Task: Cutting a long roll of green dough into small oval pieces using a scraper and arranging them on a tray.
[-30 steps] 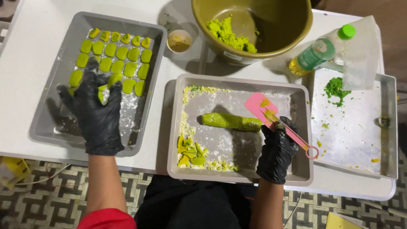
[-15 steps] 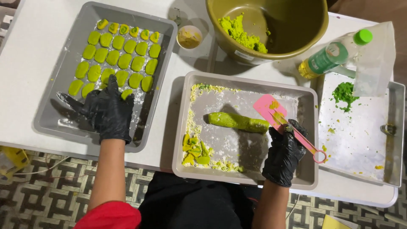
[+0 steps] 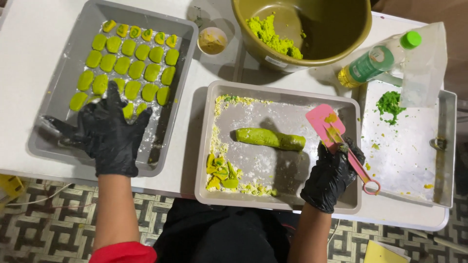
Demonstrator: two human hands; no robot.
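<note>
At the far left, a grey tray (image 3: pixel 53 92) holds rows of flattened green dough pieces (image 3: pixel 127 61) on a floured bottom. The left hand (image 3: pixel 105 134), in a black glove, lies over the near end of that tray with its fingers spread wide and holding nothing, its fingertips next to the nearest pieces. Just beyond the tray's far right corner stands a small cup (image 3: pixel 212 40) with yellowish contents. In the middle sits a second grey tray (image 3: pixel 273 93), dusted with flour; a green dough log (image 3: pixel 271 138) lies across its centre, and cut scraps of green and yellow dough (image 3: pixel 220 174) are heaped in its near left corner. Behind it stands a large olive bowl (image 3: pixel 336 34) with crumbly green dough (image 3: pixel 272 35) inside. The right hand (image 3: pixel 332 176), also in a black glove, is closed around the handle of a pink spatula (image 3: pixel 325 122), whose blade rests in the tray just right of the log. Further right, a plastic bottle of yellow oil (image 3: pixel 375 61) with a green cap lies tilted, and a flat metal tray (image 3: pixel 446 146) carries a small clump of green crumbs (image 3: pixel 389 104).
</note>
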